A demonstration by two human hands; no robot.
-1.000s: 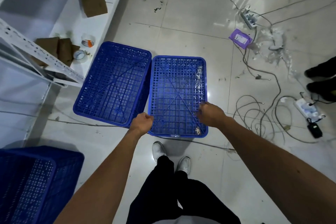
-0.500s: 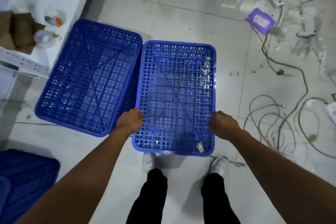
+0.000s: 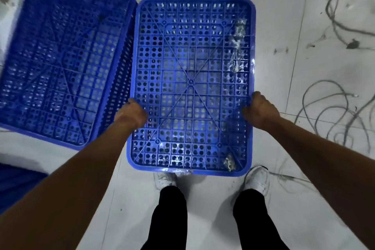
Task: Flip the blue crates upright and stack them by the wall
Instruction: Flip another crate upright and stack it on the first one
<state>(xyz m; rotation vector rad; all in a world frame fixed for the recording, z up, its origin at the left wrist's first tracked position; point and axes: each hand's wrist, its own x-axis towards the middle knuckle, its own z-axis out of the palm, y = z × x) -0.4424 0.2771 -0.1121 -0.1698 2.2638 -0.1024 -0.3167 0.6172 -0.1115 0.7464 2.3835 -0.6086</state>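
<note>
The person is standing over the blue crate (image 3: 190, 83), which is lying bottom-up just in front of their feet. Its ribbed, perforated base is facing the camera and its open mouth is pointing down at the floor (image 3: 284, 219). Its long axis is running straight away from the person, with a short end nearest the shoes.

The left hand (image 3: 132, 113) is gripping the left long edge and the right hand (image 3: 260, 111) the right long edge. Both are curled over the rim, and the fingertips are hidden down the sides. The hands are sitting opposite each other, slightly nearer the person than the middle. That probably balances the load and sets up a turn about the long axis. Whether the crate is already clear of the floor cannot be told.

The second crate (image 3: 60, 63) is lying just beside it on the left, also base-up and roughly parallel, so any flip is likely to need room on that side. A corner of a third crate (image 3: 18, 184) is showing at the lower left. Loose cables (image 3: 324, 107) are sprawling on the floor to the right, a likely snag.
</note>
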